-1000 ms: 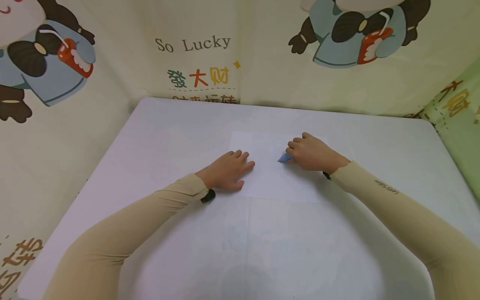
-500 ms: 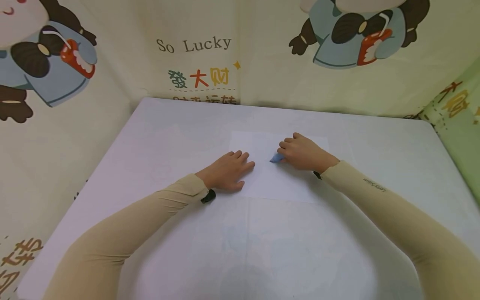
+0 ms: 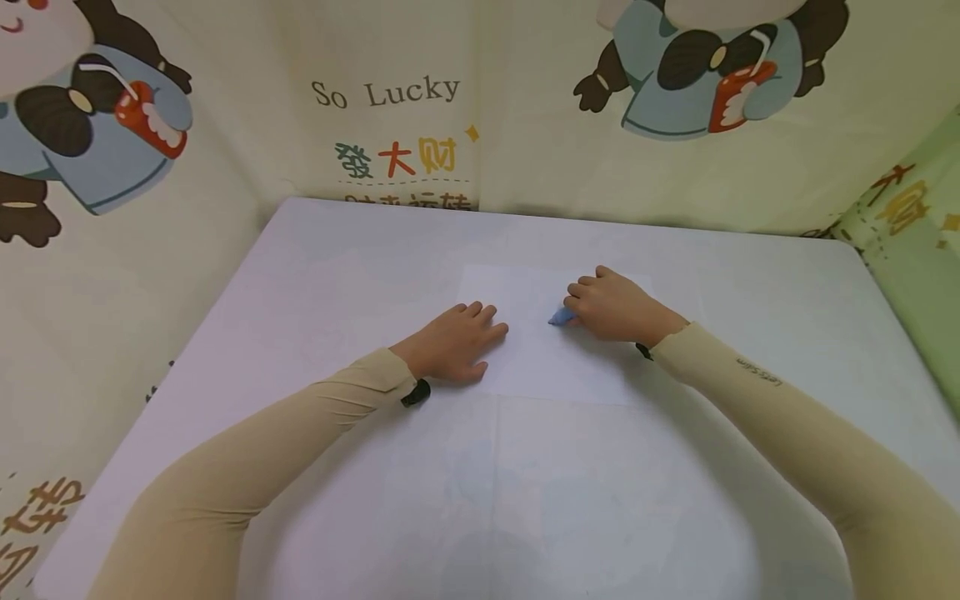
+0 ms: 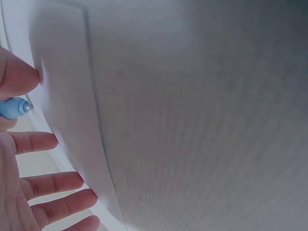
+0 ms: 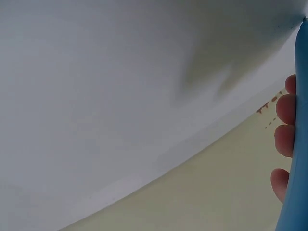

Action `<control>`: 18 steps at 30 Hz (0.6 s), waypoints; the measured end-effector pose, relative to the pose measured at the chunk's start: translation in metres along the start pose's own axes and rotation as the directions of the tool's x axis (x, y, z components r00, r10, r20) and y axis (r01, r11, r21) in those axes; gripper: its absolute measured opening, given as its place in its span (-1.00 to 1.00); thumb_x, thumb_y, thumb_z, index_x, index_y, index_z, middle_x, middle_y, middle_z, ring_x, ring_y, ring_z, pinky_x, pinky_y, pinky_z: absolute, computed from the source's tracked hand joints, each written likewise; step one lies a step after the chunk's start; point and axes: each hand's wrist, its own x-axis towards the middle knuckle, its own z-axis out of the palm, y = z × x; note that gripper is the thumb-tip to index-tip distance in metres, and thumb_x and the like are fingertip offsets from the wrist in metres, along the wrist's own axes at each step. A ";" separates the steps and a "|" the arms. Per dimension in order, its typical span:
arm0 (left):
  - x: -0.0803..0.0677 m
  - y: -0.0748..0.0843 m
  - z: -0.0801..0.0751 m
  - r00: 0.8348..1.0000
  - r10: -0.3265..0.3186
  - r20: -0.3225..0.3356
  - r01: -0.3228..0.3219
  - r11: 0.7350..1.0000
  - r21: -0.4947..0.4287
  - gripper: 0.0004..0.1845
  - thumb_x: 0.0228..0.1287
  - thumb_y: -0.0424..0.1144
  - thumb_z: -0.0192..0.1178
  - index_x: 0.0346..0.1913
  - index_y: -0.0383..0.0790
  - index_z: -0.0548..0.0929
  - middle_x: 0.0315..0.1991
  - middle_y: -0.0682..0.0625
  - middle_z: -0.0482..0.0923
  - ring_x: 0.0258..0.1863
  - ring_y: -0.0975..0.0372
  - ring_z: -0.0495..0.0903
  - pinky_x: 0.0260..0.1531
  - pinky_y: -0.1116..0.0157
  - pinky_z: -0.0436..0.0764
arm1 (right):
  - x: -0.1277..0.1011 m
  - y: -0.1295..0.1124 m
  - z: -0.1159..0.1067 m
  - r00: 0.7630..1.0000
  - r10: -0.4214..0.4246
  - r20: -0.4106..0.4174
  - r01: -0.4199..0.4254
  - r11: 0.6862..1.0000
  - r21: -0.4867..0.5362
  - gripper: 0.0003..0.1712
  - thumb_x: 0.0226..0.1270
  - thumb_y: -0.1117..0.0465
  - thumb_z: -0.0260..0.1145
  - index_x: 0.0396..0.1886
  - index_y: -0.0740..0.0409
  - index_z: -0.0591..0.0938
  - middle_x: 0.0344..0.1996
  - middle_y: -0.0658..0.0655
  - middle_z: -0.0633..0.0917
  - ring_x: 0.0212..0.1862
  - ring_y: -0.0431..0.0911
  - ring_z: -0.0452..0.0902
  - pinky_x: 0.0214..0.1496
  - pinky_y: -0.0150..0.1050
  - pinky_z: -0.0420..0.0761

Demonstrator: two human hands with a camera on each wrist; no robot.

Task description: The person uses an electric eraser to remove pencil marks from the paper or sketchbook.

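A white sheet of paper lies on the white table, its edges faint in the head view. My left hand rests on the sheet's left part, fingers spread and straight. In my right hand I grip a thick blue pen with a tapered front, its tip down at the paper. The left wrist view shows the pen's small metallic tip beyond my left thumb. Curled fingers wrap the pen's far side in the right wrist view. Any mark on the paper is too faint to tell.
The white table extends around the sheet on every side. Behind it hangs a cream curtain with cartoon prints and lettering, which also covers the left and right sides. A dark wrist strap shows under the left cuff.
My right hand and the pen slid left over the paper, then came back a little to the right. The left hand stays in place.
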 end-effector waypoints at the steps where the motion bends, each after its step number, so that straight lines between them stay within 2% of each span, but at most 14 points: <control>1: 0.000 0.000 0.000 1.000 0.001 -0.001 -0.001 1.000 0.003 -0.49 0.18 -0.02 0.04 0.17 -0.16 0.37 0.05 -0.17 0.41 -0.10 0.05 0.42 -0.07 0.13 0.48 | -0.003 0.001 0.000 1.000 0.004 0.000 -0.004 1.000 0.000 -0.73 0.06 0.12 0.41 -0.58 0.17 0.53 -0.64 0.04 0.45 -0.55 -0.06 0.37 -0.45 -0.26 0.19; 10: 0.000 -0.001 0.001 1.000 0.003 0.000 -0.003 1.000 -0.009 -0.48 0.18 -0.02 0.04 0.18 -0.17 0.37 0.07 -0.17 0.40 -0.07 0.04 0.43 -0.04 0.11 0.48 | -0.028 0.006 -0.002 1.000 0.024 -0.011 -0.024 1.000 -0.015 -0.71 -0.01 0.17 0.45 -0.61 0.18 0.49 -0.67 0.05 0.41 -0.57 -0.07 0.32 -0.45 -0.26 0.17; 18: -0.001 0.000 0.000 0.999 0.010 -0.034 -0.010 1.000 -0.007 -0.52 0.13 -0.06 0.07 0.10 -0.17 0.40 -0.05 -0.14 0.42 -0.18 0.07 0.41 -0.15 0.16 0.48 | -0.039 0.008 -0.008 0.999 0.033 -0.002 -0.033 0.999 -0.020 -0.69 -0.03 0.18 0.46 -0.62 0.19 0.47 -0.67 0.05 0.40 -0.56 -0.07 0.33 -0.45 -0.27 0.18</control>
